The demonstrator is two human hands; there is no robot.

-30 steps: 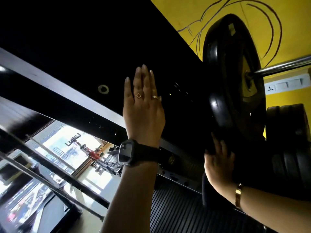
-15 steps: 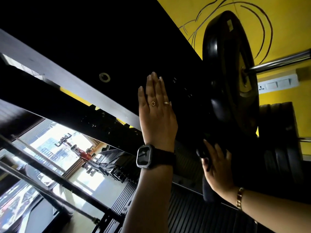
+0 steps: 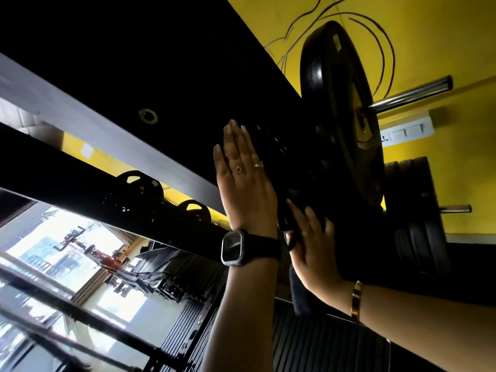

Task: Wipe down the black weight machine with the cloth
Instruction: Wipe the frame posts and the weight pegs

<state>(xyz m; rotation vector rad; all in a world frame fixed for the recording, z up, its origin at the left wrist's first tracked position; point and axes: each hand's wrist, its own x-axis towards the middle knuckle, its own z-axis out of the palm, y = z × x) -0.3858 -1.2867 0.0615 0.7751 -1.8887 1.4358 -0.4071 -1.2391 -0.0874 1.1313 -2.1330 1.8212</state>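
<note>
Head view, looking up at the black weight machine, with a dark frame beam slanting across the top and filling most of the shot. Off to the right, a big black weight plate on a chrome bar, against a yellow wall. Left hand, the one with the watch, flat on the machine's side panel, fingers straight and together, holding nothing, just bracing. Right hand, bracelet on the wrist, just beside it and lower, fingers spread and fairly straight, pressing on a dark wad squeezed in next to the plate. Most likely the cloth, black with a speck of green, but too dark to call the edges. Looks like mid-wipe on the panel beside the plate, with plenty of frame left to cover, at a guess. For the next move: probably steady palm pressure and a slide along the panel, keeping fingers clear of the gap by the plate.
</note>
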